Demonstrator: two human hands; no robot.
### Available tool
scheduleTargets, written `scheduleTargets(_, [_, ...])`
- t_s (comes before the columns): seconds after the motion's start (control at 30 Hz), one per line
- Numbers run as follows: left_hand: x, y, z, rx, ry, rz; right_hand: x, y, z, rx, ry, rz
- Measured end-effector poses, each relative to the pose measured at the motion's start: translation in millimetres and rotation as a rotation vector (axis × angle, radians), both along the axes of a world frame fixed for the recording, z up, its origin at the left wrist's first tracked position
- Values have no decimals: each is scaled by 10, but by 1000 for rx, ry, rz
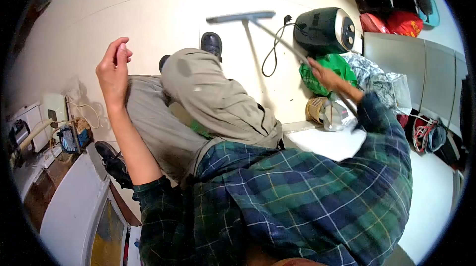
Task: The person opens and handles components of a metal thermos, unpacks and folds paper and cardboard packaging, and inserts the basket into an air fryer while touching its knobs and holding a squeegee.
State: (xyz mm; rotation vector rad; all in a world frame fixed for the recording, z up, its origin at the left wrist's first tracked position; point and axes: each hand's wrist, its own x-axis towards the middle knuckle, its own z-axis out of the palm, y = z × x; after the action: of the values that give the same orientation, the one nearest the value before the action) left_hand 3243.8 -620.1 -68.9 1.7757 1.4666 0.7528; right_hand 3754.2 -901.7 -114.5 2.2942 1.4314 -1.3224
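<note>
On the right, my right hand [325,75] is closed round the thin handle of a floor tool [280,40]. The tool's long, narrow grey head [225,19] points away from me over the pale floor, and its handle runs back past my forearm. My left hand [114,70] is raised at the left, its fingers loosely bent and apart with nothing visible in them. Just beyond my right hand lie a green plastic bag [339,66] and a dark rounded appliance [322,30] with two knobs, its black cord [270,63] looping on the floor.
Below the bag stand a woven basket [315,109] and a clear plastic container [337,115]. Grey cabinets [394,55] line the right, near red bags [404,23]. White furniture [69,211] and cables [87,107] are at the left. My bent legs [213,87] take up the middle.
</note>
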Motion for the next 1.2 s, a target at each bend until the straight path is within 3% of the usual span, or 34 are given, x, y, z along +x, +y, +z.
scheduleTargets(0.03, [-12, 2, -3, -5, -9, -4, 217, -551, -201, 162, -9, 168])
scheduleTargets(0.07, [-22, 3, -9, -8, -9, 3, -40, -533, 268, -90, 27, 16])
scheduleTargets(0.13, [-29, 20, -47, -4, -11, -6, -179, -572, 710, -324, 72, -172])
scheduleTargets(0.17, [-11, 26, -52, -5, -10, -9, -121, -572, 794, -341, 166, -320])
scheduleTargets(0.23, [13, 13, -60, 4, -32, -6, -300, -287, 904, -216, 118, -294])
scheduleTargets(0.3, [59, -8, -52, 10, -55, -14, -293, -6, 613, -58, 224, -276])
scheduleTargets(0.4, [75, -39, -19, 11, -7, -37, -270, 321, 110, -28, 397, -305])
scheduleTargets(0.47, [32, -70, 10, 13, 18, -35, -384, 325, -53, -68, 148, -199])
scheduleTargets(0.5, [19, -103, 15, 6, 27, -33, -115, -108, -611, 319, -21, 120])
scheduleTargets(0.57, [-57, -102, 3, 49, 2, -29, -237, -557, -297, 28, 3, 4])
scheduleTargets(0.6, [-88, -126, -19, 85, -21, -30, -86, -1074, -504, 382, -8, 214])
scheduleTargets(0.67, [-103, -176, 42, 81, -3, -22, -395, -1271, 228, -197, -111, 72])
scheduleTargets(0.77, [-151, -159, 12, 92, 50, -36, -200, -2043, 482, -192, -184, 213])
scheduleTargets(0.93, [-120, -143, -39, 89, 88, -61, -6, -2356, 1076, -438, -359, 332])
scheduleTargets(1.13, [-92, -120, -85, 146, 36, -80, -77, -2316, 1389, -264, -245, 167])
scheduleTargets(1.17, [-93, -119, -89, 142, 32, -82, -157, -2328, 1324, -121, -180, 140])
scheduleTargets(1.2, [-97, -123, -78, 140, 44, -76, -276, -2213, 1304, -184, -195, 119])
